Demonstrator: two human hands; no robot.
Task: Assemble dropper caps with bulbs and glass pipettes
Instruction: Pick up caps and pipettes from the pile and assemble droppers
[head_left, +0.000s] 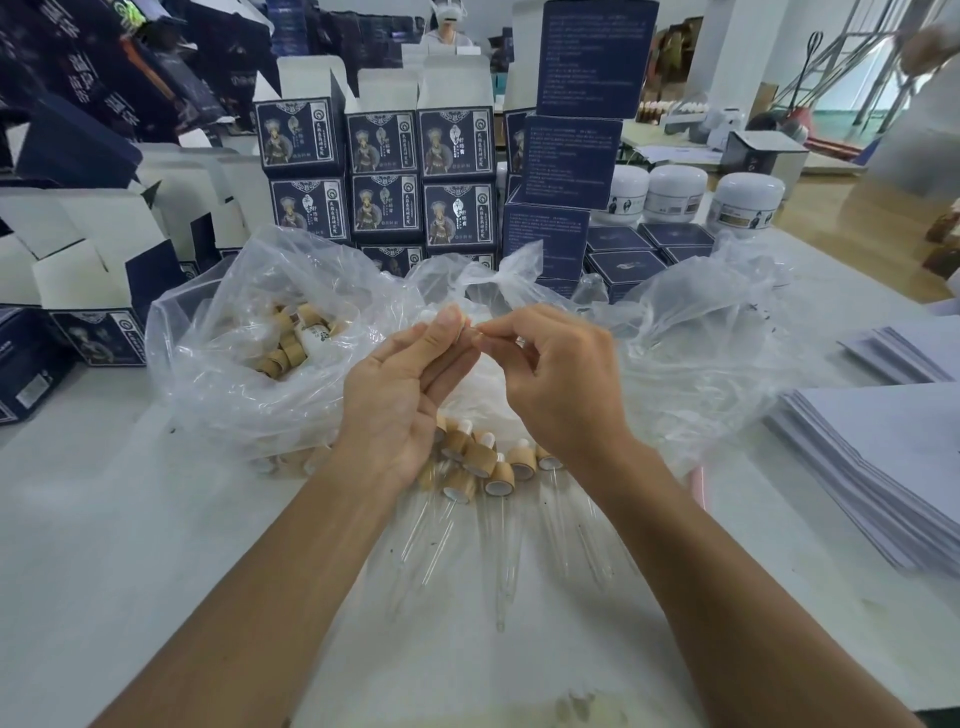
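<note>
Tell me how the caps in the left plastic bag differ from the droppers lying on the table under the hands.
The caps in the bag are loose wooden rings with no pipette showing; the droppers on the table each carry a white bulb and a long clear glass pipette. The bag caps lie heaped inside the plastic bag; the droppers lie side by side on the bare table, pipettes pointing toward the person. Both share the same tan wooden collar.

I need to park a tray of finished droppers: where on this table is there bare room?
Bare table lies front left, between the plastic bag and the left forearm. A smaller patch lies front right, below the paper stack. The middle is crowded with finished droppers, and the back with boxes.
</note>
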